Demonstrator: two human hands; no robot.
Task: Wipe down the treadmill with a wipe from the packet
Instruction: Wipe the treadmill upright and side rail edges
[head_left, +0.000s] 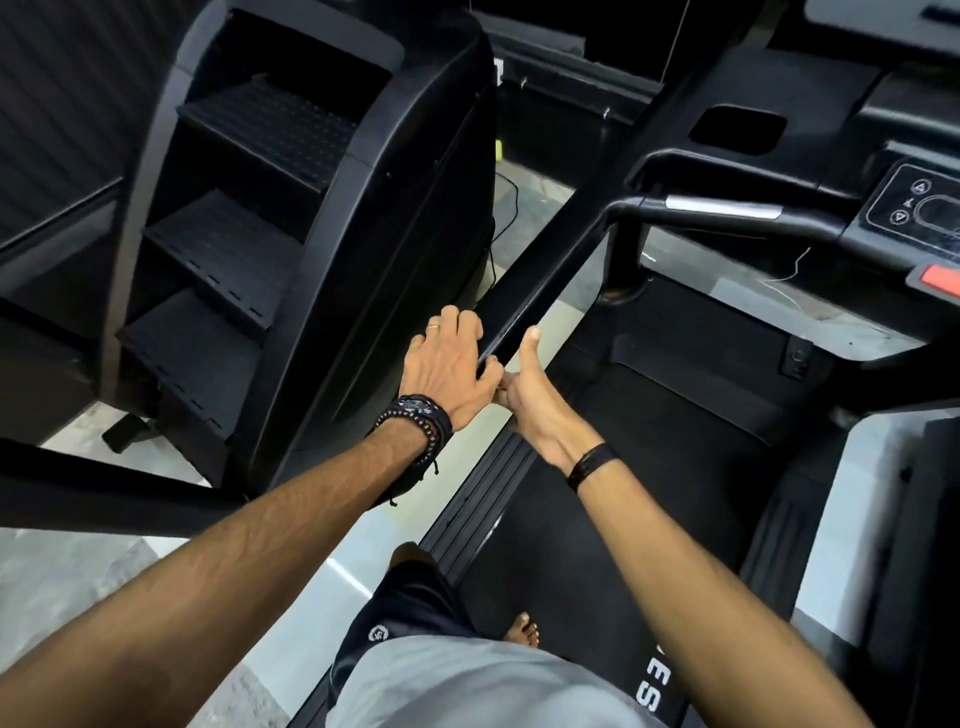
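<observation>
To my left stands a tall black stair-climber machine (291, 218) with ribbed steps, on a pale grey polished floor (93, 577); dark wall (566, 47) ahead.

black treadmill (649, 467) w/ glossy side handrail (540, 291).

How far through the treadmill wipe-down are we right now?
Done: cannot tell; no wiped area shows, and no packet is in view. In hand: both hands are at the near end of the treadmill's left handrail, left hand on top, right hand beneath it; no wipe is visible. Left: the console and belt look untouched.
</observation>
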